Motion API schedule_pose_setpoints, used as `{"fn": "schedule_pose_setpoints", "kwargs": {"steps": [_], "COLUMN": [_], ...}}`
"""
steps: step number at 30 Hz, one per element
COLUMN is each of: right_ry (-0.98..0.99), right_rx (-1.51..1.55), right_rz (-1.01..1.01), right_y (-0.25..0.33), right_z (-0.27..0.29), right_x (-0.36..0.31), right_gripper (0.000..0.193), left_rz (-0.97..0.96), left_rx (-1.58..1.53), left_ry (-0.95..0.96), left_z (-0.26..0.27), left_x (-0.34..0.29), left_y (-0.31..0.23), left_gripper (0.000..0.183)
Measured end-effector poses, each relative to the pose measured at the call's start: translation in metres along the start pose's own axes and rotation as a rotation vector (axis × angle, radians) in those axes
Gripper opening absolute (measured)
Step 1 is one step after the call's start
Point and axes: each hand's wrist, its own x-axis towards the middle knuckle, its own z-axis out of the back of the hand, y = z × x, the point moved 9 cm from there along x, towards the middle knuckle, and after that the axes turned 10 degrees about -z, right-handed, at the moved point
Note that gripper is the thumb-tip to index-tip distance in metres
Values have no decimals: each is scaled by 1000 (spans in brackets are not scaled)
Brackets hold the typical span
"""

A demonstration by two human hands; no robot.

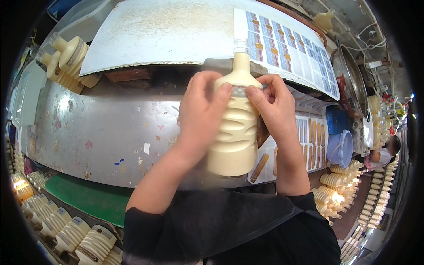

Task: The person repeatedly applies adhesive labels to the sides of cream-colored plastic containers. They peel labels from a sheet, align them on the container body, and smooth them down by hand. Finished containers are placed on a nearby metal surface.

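Note:
A cream ribbed bottle (234, 126) with a narrow neck and a clear top piece is held upright between my two hands, in front of my chest. My left hand (201, 110) grips its left shoulder, and my right hand (277, 106) grips the right one. Both thumbs press on the ends of a narrow pale label (239, 91) across the upper body of the bottle. Fingers behind the shoulders are partly hidden. Just beyond lies a sheet of blue and gold labels (282, 44); a sheet with long brown-gold labels (314, 132) lies right of my right hand.
A raised white board (163, 31) spans the back of the metal table (110, 119). Ribbed bottles (73, 57) stand at the left; more bottles (95, 243) line the lower left and right. At right are a metal basin (353, 75), a blue bucket (340, 148) and another person (383, 157).

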Motion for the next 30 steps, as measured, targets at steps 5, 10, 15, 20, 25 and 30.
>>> {"fn": "schedule_pose_setpoints", "kwargs": {"steps": [5, 10, 15, 20, 25, 30], "right_ry": [2, -6, 24, -10, -10, 19], "right_rx": [-13, 50, 19, 58, 84, 74], "right_rz": [0, -43, -27, -12, -17, 3], "right_y": [0, -5, -5, -6, -8, -7], "right_z": [0, 0, -2, 1, -1, -1], "right_x": [0, 1, 0, 0, 1, 0], "right_gripper": [38, 52, 33, 41, 45, 44], "left_rz": [63, 107, 61, -1, -16, -28], "left_rx": [-182, -265, -215, -153, -135, -110], "left_ry": [-21, 37, 90, 23, 21, 21], "left_z": [1, 0, -3, 0, 0, 0], "left_x": [-5, -28, -32, -32, -33, -32], "left_y": [5, -2, -2, -3, -4, -7], "left_gripper": [32, 50, 69, 69, 69, 68]}}
